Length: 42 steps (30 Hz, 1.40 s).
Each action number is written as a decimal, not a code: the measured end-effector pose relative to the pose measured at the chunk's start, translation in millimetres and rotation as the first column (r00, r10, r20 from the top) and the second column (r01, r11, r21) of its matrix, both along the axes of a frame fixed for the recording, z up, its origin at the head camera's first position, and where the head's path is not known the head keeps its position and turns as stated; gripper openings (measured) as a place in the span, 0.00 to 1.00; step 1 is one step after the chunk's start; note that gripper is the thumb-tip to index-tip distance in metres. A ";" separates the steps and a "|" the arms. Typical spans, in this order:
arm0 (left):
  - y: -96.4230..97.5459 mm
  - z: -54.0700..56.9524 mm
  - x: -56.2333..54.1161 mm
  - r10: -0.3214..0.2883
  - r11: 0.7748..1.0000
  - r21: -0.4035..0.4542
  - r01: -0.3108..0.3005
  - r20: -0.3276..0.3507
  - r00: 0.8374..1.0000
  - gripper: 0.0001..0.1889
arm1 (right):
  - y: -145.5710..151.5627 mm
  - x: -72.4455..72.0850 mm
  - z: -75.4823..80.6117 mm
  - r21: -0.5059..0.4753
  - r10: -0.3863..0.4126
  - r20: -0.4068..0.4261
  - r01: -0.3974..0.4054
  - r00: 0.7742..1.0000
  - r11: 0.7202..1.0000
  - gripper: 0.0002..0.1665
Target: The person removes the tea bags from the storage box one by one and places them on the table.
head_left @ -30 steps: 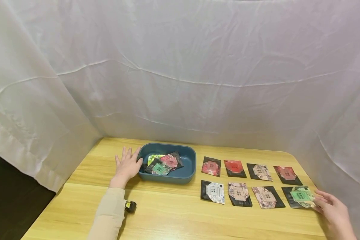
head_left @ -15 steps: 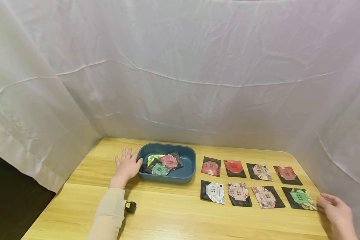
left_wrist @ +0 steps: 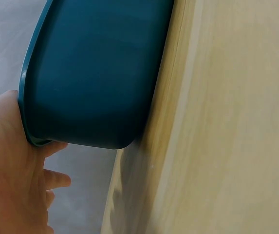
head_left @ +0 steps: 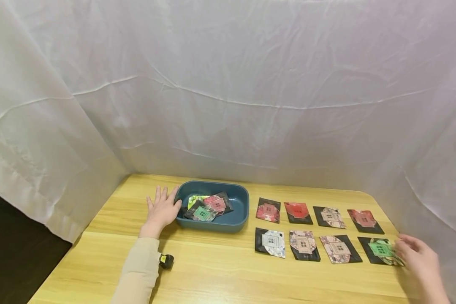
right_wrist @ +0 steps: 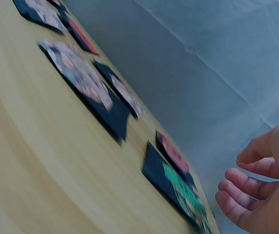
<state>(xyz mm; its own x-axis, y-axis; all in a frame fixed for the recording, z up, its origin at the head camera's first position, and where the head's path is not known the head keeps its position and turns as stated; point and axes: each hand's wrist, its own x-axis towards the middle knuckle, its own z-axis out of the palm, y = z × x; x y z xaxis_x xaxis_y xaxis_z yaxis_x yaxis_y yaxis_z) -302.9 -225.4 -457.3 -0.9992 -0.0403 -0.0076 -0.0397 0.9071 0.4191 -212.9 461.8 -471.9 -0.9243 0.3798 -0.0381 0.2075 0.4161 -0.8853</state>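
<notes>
My left hand (head_left: pixel 163 211) lies spread at the left end of a blue plastic tub (head_left: pixel 235 228), its thumb against the rim. In the left wrist view, the fingers (left_wrist: pixel 56 179) reach past the tub's corner. Inside the tub lie several overlapping sachets (head_left: pixel 217 204), pink, green and yellow-green. At the far right my right hand (head_left: pixel 418 255) hovers beside a black and green sachet (head_left: pixel 380 250), overlapping its right end in the head view. The right wrist view shows its fingers (right_wrist: pixel 241 183) loosely bent, nothing between them, apart from the green sachet (right_wrist: pixel 176 185).
Two rows of flat sachets lie right of the tub, among them a red one (head_left: pixel 298 212), a white one (head_left: pixel 270 242) and a pink one (head_left: pixel 340 249). A small black object (head_left: pixel 166 261) is by the left sleeve. White cloth (head_left: pixel 251 105) hangs behind the wooden table (head_left: pixel 228 270).
My right hand first drew back right from the green sachet's edge, then came back left and up over its right end. The sachet shifted slightly. The left hand stayed at the tub.
</notes>
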 end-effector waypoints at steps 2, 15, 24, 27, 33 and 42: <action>0.2 1.1 0.2 -0.003 1.000 0.005 0.003 0.004 1.000 0.32 | -9.3 -1.7 3.4 0.016 0.015 -0.009 -0.015 1.000 1.000 0.08; 0.2 1.6 0.8 -0.004 1.000 0.005 0.004 0.000 1.000 0.32 | -72.9 -21.8 -0.2 0.241 0.200 -0.100 -0.171 0.975 0.955 0.25; 1.1 1.9 0.9 -0.005 1.000 0.005 0.005 -0.001 1.000 0.32 | -124.6 -43.4 7.4 0.361 0.298 -0.056 -0.259 0.953 0.896 0.25; 1.0 1.0 0.5 -0.005 1.000 0.001 0.005 0.000 1.000 0.32 | -143.5 -51.4 12.8 0.343 0.341 -0.048 -0.305 0.939 0.889 0.25; 1.1 0.2 -0.3 -0.003 1.000 -0.001 0.003 -0.005 1.000 0.32 | -182.0 -67.0 29.1 0.306 0.420 -0.075 -0.380 0.905 0.873 0.23; 0.9 -0.4 -0.4 0.001 1.000 0.005 -0.001 -0.014 1.000 0.32 | -236.4 -88.7 45.8 0.249 0.500 -0.134 -0.459 0.856 0.853 0.21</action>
<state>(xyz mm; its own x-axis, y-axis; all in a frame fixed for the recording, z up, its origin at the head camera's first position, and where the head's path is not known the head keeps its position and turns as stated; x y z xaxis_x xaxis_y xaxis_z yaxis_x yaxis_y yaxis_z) -303.3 -224.5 -457.7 -0.9991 -0.0414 0.0058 -0.0350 0.9049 0.4243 -301.6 225.5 -426.0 -0.9743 -0.1325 0.1822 -0.2252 0.5929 -0.7732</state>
